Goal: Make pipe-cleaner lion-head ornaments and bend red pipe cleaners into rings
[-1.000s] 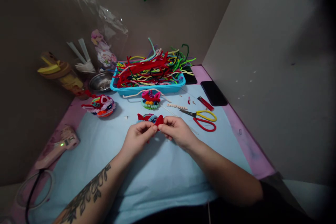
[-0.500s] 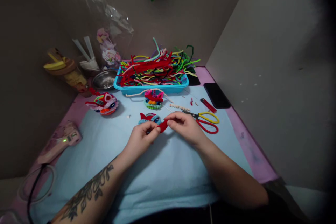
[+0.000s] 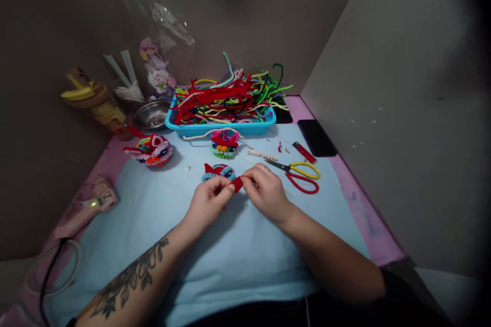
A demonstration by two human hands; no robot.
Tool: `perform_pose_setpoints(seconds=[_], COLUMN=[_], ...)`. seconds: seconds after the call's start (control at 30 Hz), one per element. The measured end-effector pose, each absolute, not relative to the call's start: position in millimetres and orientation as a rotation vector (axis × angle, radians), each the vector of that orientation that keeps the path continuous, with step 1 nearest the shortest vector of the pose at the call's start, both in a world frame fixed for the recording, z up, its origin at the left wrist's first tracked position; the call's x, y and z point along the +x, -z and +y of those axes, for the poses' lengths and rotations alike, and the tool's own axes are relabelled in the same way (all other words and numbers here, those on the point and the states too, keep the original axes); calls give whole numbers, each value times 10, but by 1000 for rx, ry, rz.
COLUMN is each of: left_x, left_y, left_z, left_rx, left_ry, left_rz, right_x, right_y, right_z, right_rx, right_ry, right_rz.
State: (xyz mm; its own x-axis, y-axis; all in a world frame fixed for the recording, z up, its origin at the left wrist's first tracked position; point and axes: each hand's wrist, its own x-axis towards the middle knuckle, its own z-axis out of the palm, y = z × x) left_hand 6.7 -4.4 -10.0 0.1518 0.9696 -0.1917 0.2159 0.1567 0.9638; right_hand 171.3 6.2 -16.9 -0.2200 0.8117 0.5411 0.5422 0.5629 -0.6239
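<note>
Pinching a red piece point(image 3: 238, 184) from either end, my left hand point(image 3: 209, 200) and right hand point(image 3: 266, 193) hold it over the middle of the bench point(image 3: 378, 237). Just beyond, I see a blue-and-red figure point(image 3: 218, 169), scissors point(image 3: 288, 168) to the right, and a blue tray point(image 3: 226, 129) far back.

room over cloth point(image 3: 153, 202) left of hands point(image 3: 209, 202), scissors point(image 3: 286, 167) blocking right, tray point(image 3: 222, 129) beyond
</note>
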Motion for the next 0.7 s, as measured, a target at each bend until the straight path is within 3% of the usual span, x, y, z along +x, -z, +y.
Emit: perform_pose_setpoints(seconds=[0.1, 0.33, 0.7], left_x=[69, 56, 65], left_y=[114, 95, 139], left_z=[-48, -49, -90], left_rx=[1293, 1262, 1307], left_ry=[-861, -860, -908], left_rz=[1303, 1280, 1283], right_x=[1722, 1811, 1693], right_y=[188, 135, 158], right_z=[69, 157, 72], right_rx=[-1095, -1095, -1093], right_ry=[-384, -935, -574], right_rz=[-1863, -1627, -1807])
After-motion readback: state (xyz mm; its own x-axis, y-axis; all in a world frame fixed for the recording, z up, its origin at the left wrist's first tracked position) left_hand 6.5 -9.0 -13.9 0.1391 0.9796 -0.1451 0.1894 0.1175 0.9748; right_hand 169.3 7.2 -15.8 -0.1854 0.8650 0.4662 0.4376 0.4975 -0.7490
